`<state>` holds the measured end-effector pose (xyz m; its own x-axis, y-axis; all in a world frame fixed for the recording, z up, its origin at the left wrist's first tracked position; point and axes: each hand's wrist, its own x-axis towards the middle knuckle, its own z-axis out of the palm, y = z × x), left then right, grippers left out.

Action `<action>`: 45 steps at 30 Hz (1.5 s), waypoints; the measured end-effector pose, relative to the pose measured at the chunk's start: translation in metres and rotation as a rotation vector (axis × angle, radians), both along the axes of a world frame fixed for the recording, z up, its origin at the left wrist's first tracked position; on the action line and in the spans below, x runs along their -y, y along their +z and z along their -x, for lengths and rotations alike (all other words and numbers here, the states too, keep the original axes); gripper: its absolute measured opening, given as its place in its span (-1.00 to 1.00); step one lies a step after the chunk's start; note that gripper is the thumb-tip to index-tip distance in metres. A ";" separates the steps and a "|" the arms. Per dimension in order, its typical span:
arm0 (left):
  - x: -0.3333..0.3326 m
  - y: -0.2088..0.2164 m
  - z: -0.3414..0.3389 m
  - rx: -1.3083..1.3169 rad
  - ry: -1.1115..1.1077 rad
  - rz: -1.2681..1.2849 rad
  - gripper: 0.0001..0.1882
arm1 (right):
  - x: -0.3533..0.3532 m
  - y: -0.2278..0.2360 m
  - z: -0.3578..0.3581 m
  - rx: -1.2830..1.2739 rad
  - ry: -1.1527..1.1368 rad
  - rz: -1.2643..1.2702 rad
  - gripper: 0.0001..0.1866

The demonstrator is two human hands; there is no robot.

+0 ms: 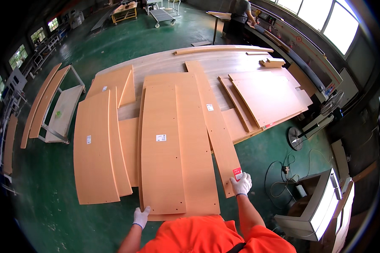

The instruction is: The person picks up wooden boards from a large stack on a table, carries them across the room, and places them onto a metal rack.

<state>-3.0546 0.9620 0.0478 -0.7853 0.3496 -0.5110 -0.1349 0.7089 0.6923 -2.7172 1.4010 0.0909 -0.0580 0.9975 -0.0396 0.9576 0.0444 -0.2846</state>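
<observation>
My left hand [141,216], in a white knit glove, is closed on the near left corner of a stack of wood-coloured panels, its thumb on the edge; the fingers beneath are hidden. The top panel [162,156] bears a white label and several small drilled holes. To its right lies a long narrow board [217,139], slanting toward me, with a white label and a red-and-white label [237,173]. My right hand [241,184], also gloved, grips that board's near right edge beside the red label. A wider panel [200,168] lies under the top panel.
More panels [93,156] lie at the left of the large table [156,63], others [268,97] at its right. A trolley [65,114] with long boards stands left. A fan [297,137], cables [278,185] and a white cabinet [312,206] are right. Another person [240,17] works far back.
</observation>
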 end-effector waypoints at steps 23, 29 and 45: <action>-0.146 0.055 -0.021 0.019 0.171 -0.121 -0.38 | -0.029 0.021 -0.026 -0.357 -0.193 0.273 -0.28; -0.169 0.051 -0.010 -0.005 0.150 -0.084 -0.32 | 0.009 0.025 0.030 -0.340 -0.094 0.282 -0.32; -0.159 0.018 -0.008 0.181 0.184 -0.168 -0.46 | 0.002 0.019 0.072 -0.209 0.115 0.303 0.10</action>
